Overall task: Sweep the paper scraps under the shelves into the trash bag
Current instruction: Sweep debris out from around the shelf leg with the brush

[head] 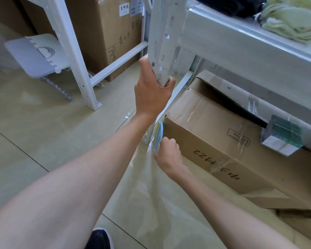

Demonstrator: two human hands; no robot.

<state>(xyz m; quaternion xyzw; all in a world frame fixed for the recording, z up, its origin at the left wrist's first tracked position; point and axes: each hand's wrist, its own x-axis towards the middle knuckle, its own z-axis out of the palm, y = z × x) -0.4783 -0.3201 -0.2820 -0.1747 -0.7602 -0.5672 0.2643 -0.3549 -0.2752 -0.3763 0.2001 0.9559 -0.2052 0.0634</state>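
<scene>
Fingers of your left hand (pixel 152 90) are wrapped tight round the white shelf post (pixel 162 44), thumb on its near edge, the arm reaching straight out from you. Your right hand (pixel 168 155) sits lower, just beside the near corner of the box (pixel 223 141) lying under the shelf (pixel 250 44). That hand is closed on a thin blue-and-yellow piece (pixel 158 136), which stands on edge above your knuckles, between the post's foot and the box; whether it is paper you cannot tell. From the same fist a clear bag (pixel 156 200) hangs down and spreads over the floor (pixel 43 132) towards you, so its mouth lies right at your grip, touching the blue piece or nearly so. No loose scraps show on the tiles around it. Your dark shoe (pixel 100 239) is at the bottom edge, near the bag's lower end. A white stool (pixel 34 56) stands well apart, far left.
</scene>
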